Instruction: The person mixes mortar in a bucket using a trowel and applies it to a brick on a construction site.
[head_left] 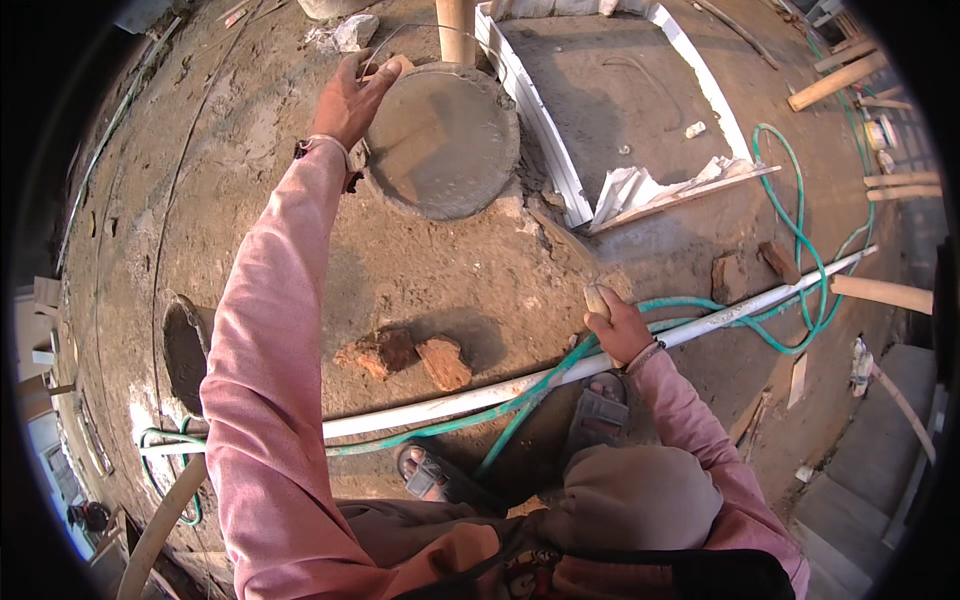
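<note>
My left hand [347, 103] reaches far forward to the left edge of a round bucket [517, 130] filled with wet grey mortar [440, 140]. Its thumb and fingers close at the rim, by the left end of a thin wire handle [415, 27]; the exact grip is partly hidden. Close to my right knee, my right hand [622, 330] is closed around a pale, rounded, handle-like piece [597, 300]. Only its end shows, above the fist; the rest is covered by my fingers.
Two broken brick pieces [385, 353] lie before my feet. A white pipe [450, 402] and green hose [790, 215] cross the ground. Beyond stands a white rectangular frame [545, 125] beside a wooden post [456, 30]. At left is a dark mortar-smeared pan [185, 352].
</note>
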